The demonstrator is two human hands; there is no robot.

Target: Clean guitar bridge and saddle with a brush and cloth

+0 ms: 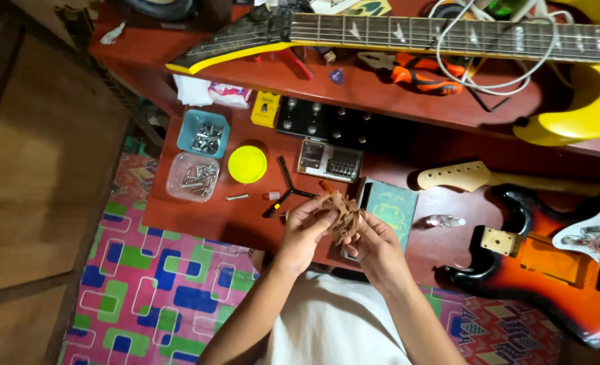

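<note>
Both my hands meet over the near edge of a dark red table. My left hand and my right hand together hold a crumpled brown rag or piece of paper, pinching it between the fingers. Just behind it lies a green flat box. A black Y-shaped tool lies to the left of my hands.
A sunburst guitar body and a loose neck lie at the right. A yellow guitar spans the upper shelf with orange pliers and a white cable. Two small containers of screws, a yellow lid and a metal bridge sit at the left.
</note>
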